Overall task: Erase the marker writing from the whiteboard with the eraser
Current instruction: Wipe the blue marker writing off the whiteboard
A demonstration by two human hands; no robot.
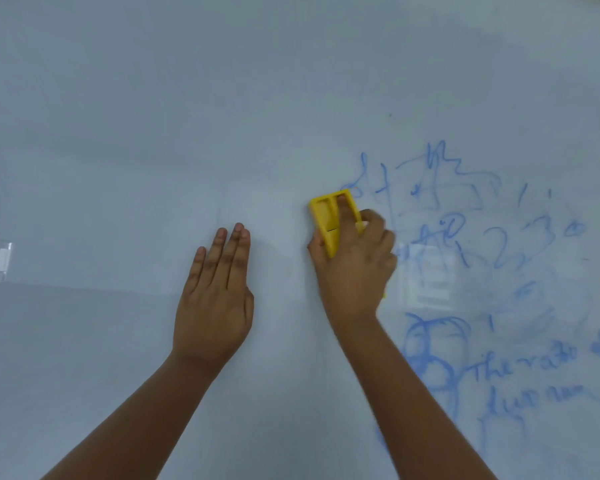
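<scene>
My right hand (354, 268) grasps the yellow eraser (335, 221), fingers curled over its back, thumb on its left edge. The eraser is pressed flat on the whiteboard (153, 133), at the left border of the blue marker writing (492, 271). My left hand (215, 299) lies released and flat on the board, fingers together, palm down, holding nothing, just left of the eraser on a clean area. The writing fills the right side: scribbles above, digits, a drawn face lower down, lines of text below. Several strokes are smeared and pale, apparently part-wiped, though blur makes this uncertain. A pale reflection (3, 259) shows at far left
</scene>
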